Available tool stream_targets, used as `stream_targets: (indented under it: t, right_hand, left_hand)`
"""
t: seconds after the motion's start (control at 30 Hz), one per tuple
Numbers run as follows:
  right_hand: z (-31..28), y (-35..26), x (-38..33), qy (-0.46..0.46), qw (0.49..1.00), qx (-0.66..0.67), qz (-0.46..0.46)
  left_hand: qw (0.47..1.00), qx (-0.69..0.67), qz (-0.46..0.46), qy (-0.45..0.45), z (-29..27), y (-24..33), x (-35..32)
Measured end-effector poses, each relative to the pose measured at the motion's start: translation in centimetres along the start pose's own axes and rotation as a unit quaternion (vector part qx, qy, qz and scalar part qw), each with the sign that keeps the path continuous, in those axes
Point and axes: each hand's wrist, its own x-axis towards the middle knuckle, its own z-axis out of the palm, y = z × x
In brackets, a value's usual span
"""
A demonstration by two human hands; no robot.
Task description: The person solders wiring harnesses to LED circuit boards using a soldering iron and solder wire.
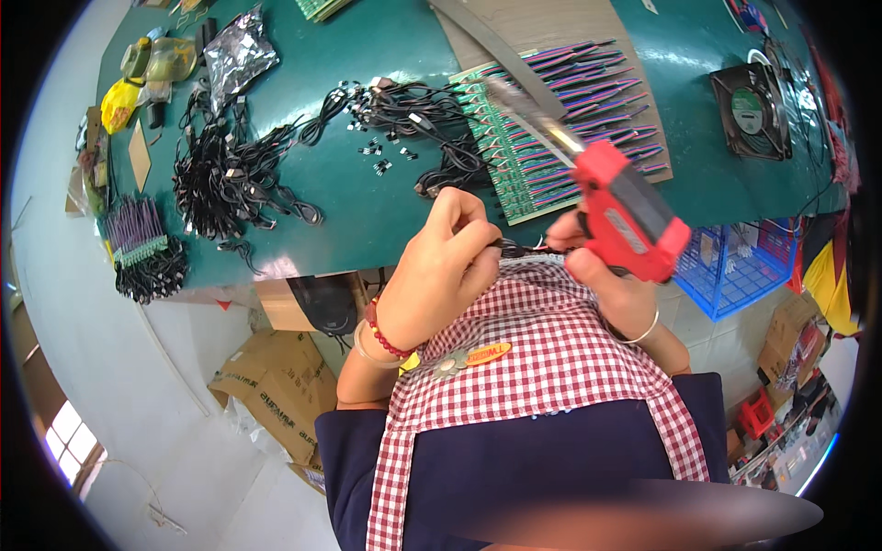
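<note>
My left hand [448, 262] is closed at the table's near edge, fingers curled round a thin black cable [516, 249]. That cable stretches toward my right hand [617, 292], with small coloured wires showing at its end. My right hand is wrapped round a red and black pistol-shaped tool [634, 216] with a metal nozzle pointing up and left. Its exact kind is unclear, and the nozzle is blurred. Just beyond it lies a row of green circuit boards [508, 170] with bundled coloured wires [611, 110], on a brown cardboard sheet [588, 20].
Bundles of black cables [234, 170] cover the green table [349, 197] at left and centre, with several small black parts [379, 165] among them. A silver bag [241, 50] lies at far left, a fan [751, 110] at right. A blue crate [735, 266] and cardboard box [280, 390] stand below.
</note>
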Motion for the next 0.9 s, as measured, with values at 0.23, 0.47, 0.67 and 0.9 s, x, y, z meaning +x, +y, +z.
stream_targets:
  t: [0.23, 0.47, 0.67, 0.9]
  right_hand:
    - [0.3, -0.1, 0.5, -0.051, 0.993, -0.101, 0.027]
    - [0.9, 1.0, 0.6, 0.006, 1.0, -0.022, 0.008]
    - [0.1, 0.8, 1.0, 0.008, 0.987, -0.15, -0.05]
    - [-1.8, 0.8, 0.8, 0.136, 0.987, -0.046, -0.075]
  left_hand:
    - [0.998, 0.037, 0.052, 0.016, 0.6, 1.0, 0.4]
    - [0.988, -0.132, 0.006, 0.076, 4.5, 1.3, 0.3]
    - [0.987, -0.102, -0.036, 0.115, 4.0, 1.1, 0.6]
    - [0.992, 0.035, 0.007, 0.119, 1.6, -1.1, 1.6]
